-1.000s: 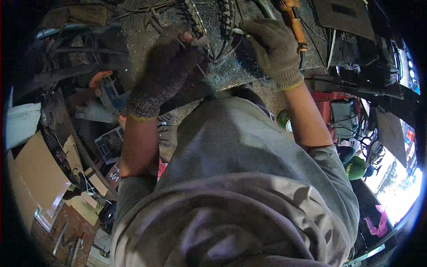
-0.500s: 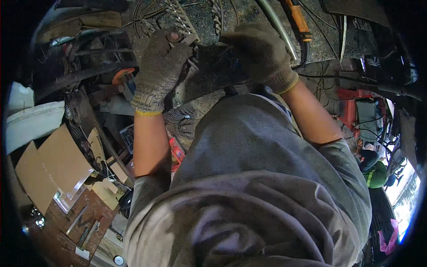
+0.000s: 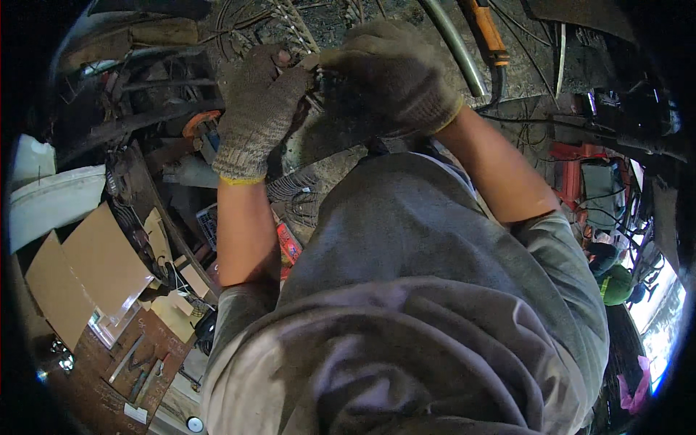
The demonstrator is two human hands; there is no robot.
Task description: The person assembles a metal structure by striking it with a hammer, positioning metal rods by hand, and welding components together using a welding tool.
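Observation:
My left hand (image 3: 264, 112), in a grey knit glove with a yellow cuff, is closed on a small flat metal piece (image 3: 310, 62) at the bench edge. My right hand (image 3: 406, 76), gloved alike, is curled beside it with its fingertips close to that piece. What the right fingers hold, if anything, is hidden by the glove. Beneath both hands lies the dark, grimy bench top (image 3: 333, 130). Just beyond the left hand is a notched metal strip (image 3: 296, 27).
A metal tube (image 3: 458, 51) and an orange tool (image 3: 486, 32) with a black cable lie right of my right hand. Cardboard (image 3: 105, 257) and a brown board (image 3: 94, 370) bearing hand tools are at lower left. Red equipment (image 3: 569, 177) stands at right, near a green item (image 3: 616, 285).
My right hand has moved left, closer to my left hand and the metal piece. My left hand has stayed nearly in place, still gripping.

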